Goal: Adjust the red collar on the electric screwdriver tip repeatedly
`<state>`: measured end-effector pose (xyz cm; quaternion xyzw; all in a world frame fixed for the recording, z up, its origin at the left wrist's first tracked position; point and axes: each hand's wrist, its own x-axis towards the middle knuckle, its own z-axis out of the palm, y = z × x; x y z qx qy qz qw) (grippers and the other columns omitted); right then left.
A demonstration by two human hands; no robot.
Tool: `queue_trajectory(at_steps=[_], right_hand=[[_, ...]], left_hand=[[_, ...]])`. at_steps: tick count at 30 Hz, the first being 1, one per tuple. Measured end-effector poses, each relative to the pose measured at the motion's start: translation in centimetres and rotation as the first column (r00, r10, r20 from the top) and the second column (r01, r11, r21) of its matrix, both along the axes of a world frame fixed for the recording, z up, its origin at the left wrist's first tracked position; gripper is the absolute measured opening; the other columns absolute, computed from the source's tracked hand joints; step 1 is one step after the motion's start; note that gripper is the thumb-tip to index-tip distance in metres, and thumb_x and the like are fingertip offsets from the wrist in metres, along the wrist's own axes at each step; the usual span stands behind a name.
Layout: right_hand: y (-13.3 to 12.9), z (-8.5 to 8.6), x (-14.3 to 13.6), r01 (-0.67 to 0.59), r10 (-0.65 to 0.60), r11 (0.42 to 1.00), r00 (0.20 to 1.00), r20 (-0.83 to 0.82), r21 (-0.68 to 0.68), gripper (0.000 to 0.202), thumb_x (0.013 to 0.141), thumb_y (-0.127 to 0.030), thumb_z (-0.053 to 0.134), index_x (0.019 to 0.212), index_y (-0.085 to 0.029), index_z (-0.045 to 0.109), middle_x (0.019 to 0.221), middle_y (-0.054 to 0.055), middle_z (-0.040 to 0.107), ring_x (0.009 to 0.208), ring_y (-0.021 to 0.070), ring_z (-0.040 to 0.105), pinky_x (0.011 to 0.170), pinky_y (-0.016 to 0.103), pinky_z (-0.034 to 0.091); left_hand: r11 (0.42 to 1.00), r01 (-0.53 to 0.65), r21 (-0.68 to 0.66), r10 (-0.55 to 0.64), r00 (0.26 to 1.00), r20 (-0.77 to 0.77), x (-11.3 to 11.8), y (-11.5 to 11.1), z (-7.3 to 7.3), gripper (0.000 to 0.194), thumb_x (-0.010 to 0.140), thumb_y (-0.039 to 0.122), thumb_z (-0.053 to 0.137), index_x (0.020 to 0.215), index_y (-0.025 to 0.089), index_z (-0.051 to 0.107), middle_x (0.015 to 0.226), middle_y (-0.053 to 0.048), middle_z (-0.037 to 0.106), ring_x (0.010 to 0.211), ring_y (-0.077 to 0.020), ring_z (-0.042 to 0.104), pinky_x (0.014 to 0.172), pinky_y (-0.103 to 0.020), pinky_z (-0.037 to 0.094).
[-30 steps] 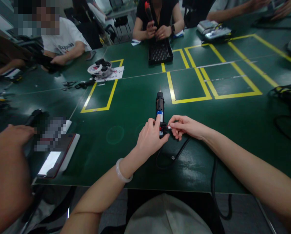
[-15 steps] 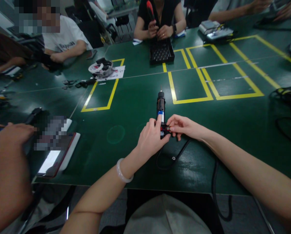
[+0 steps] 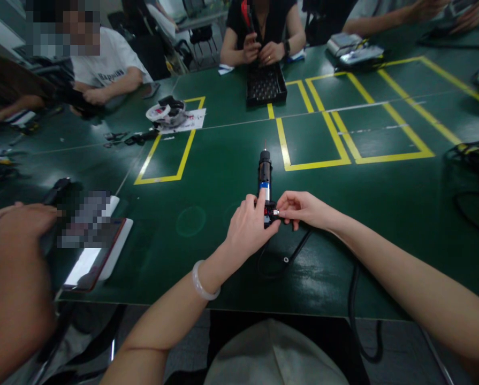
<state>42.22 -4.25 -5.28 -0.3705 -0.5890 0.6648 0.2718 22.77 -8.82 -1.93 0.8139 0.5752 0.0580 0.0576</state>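
On the green table lies an electric screwdriver [image 3: 265, 170] with its inner parts exposed. It has a black nose, a blue and silver band and a thin bit pointing away from me. My left hand [image 3: 245, 224] is wrapped over its near end, with the index finger along the band and the thumb on the near side. Beside it, my right hand [image 3: 297, 207] pinches a small silver-and-dark part [image 3: 276, 212] at the tool's right side. Whether that part is still joined to the tool I cannot tell. A black cord [image 3: 299, 248] curves away below both hands.
Yellow tape outlines [image 3: 317, 164] mark the table. A black tray [image 3: 266, 88] stands before a person holding a red-handled tool [image 3: 247, 16]. At left lie a tablet [image 3: 89, 264] and a co-worker's forearm [image 3: 16, 256]. Dark cables [image 3: 474, 176] spread at right; a tape roll [image 3: 159, 111] sits farther back.
The right hand's fingertips have shifted very slightly, and the small part in them shows a brighter silver face. My left hand stays in place.
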Motion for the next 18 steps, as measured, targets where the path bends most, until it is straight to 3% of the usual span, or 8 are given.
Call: queue_trajectory(at_steps=[4, 9, 13, 18], right_hand=[[0.01, -0.1, 0.03, 0.015, -0.019, 0.997, 0.998, 0.056, 0.071, 0.028, 0.079, -0.035, 0.077, 0.09, -0.016, 0.059, 0.063, -0.005, 0.056, 0.049, 0.0085, 0.054, 0.037, 0.018, 0.047], [-0.24, -0.24, -0.44, 0.041, -0.045, 0.998, 0.997, 0.067, 0.052, 0.025, 0.078, -0.03, 0.074, 0.089, -0.017, 0.055, 0.067, -0.002, 0.062, 0.052, 0.0105, 0.058, 0.039, 0.02, 0.049], [-0.44, -0.24, -0.7, 0.021, -0.026, 0.994, 0.998, 0.05, 0.104, 0.014, 0.079, -0.018, 0.062, 0.09, -0.018, 0.053, 0.066, -0.004, 0.059, 0.055, 0.0105, 0.059, 0.042, 0.02, 0.051], [-0.47, -0.56, -0.58, -0.014, 0.009, 0.989, 0.999, 0.032, 0.147, 0.025, 0.074, -0.009, 0.051, 0.096, -0.02, 0.049, 0.072, -0.003, 0.06, 0.061, 0.0117, 0.061, 0.043, 0.019, 0.051]], left_hand=[[1.0, 0.001, 0.011, -0.001, 1.0, -0.022, 0.02, -0.02, 0.02, 0.079, 0.089, 0.049, 0.061, 0.153, 0.018, 0.029, 0.114, -0.01, 0.052, 0.101, -0.025, 0.058, 0.083, -0.035, 0.05], [1.0, 0.004, 0.02, -0.003, 0.999, -0.032, 0.01, -0.05, 0.01, 0.08, 0.089, 0.054, 0.061, 0.154, 0.019, 0.029, 0.115, -0.01, 0.051, 0.101, -0.025, 0.058, 0.081, -0.035, 0.05], [1.0, -0.004, 0.014, 0.005, 0.999, -0.048, 0.11, -0.06, 0.11, 0.081, 0.089, 0.059, 0.059, 0.153, 0.019, 0.03, 0.115, -0.01, 0.051, 0.101, -0.0245, 0.058, 0.082, -0.034, 0.051], [0.999, -0.03, 0.039, 0.032, 0.997, -0.066, 0.42, -0.08, 0.23, 0.074, 0.092, 0.057, 0.056, 0.152, 0.022, 0.033, 0.115, -0.01, 0.051, 0.101, -0.024, 0.059, 0.08, -0.033, 0.051]])
